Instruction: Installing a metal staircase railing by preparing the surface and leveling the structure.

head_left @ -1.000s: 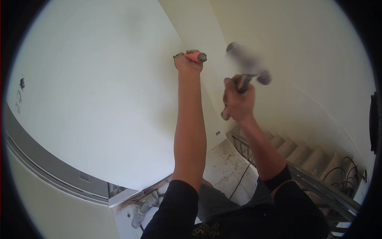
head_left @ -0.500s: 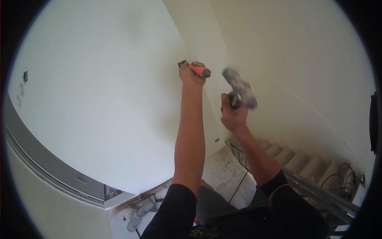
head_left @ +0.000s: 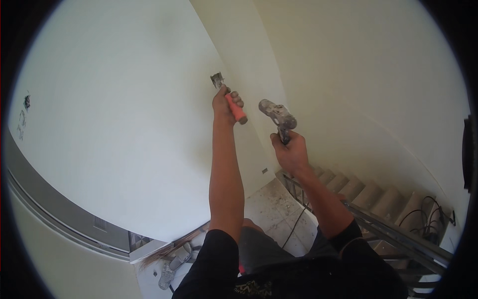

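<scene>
My left hand [head_left: 225, 105] is wrapped round a chisel with an orange-red handle [head_left: 236, 108]. Its upper end points at a small dark recess [head_left: 217, 79] cut in the white wall [head_left: 134, 124]; whether the tip touches the recess I cannot tell. To the right, my right hand [head_left: 293, 153] grips a hammer [head_left: 279, 113] by its short dark handle. The hammer's head is grey, splattered with whitish dust, and held apart from the chisel's butt end.
At the lower right, steps [head_left: 368, 197] run beside a metal railing [head_left: 398, 236], with black cable [head_left: 430, 217] on them. Slippers [head_left: 174, 264] and debris lie on the tiled floor [head_left: 279, 214]. Another damaged hole [head_left: 27, 101] shows at the wall's left.
The chisel has swung so its butt end points lower, uncovering more of the recess. The hammer has shifted left and slightly down, and its blur is gone.
</scene>
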Demonstrator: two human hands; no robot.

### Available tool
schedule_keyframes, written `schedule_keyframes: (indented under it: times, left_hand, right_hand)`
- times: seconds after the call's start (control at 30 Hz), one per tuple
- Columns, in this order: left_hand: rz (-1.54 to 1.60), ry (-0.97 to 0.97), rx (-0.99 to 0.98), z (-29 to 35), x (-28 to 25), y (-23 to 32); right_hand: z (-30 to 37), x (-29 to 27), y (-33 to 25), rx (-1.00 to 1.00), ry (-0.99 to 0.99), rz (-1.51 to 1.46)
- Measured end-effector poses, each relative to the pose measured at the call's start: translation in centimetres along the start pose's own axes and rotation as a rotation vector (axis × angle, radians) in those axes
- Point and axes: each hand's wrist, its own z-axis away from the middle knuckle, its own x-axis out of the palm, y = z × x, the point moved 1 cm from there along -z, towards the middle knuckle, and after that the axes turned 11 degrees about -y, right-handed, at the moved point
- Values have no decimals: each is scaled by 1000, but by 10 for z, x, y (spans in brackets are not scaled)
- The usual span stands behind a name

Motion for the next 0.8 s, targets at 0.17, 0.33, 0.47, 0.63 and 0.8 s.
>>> schedule_keyframes:
  times: [0.17, 0.33, 0.47, 0.63, 0.8]
  left_hand:
    - [-19, -25, -53, 20, 0, -12]
    - [53, -36, -51, 6, 10, -10]
    - [5, -3, -33, -1, 4, -11]
    - [99, -79, -41, -6, -4, -6]
    - [204, -75, -49, -9, 8, -3]
  right_hand:
    - [31, -12, 17, 66, 33, -83]
    - [32, -12, 19, 54, 25, -127]
    - [34, -7, 22, 75, 14, -166]
    - [32, 1, 18, 113, 1, -158]
    - [17, 11, 27, -27, 20, -194]
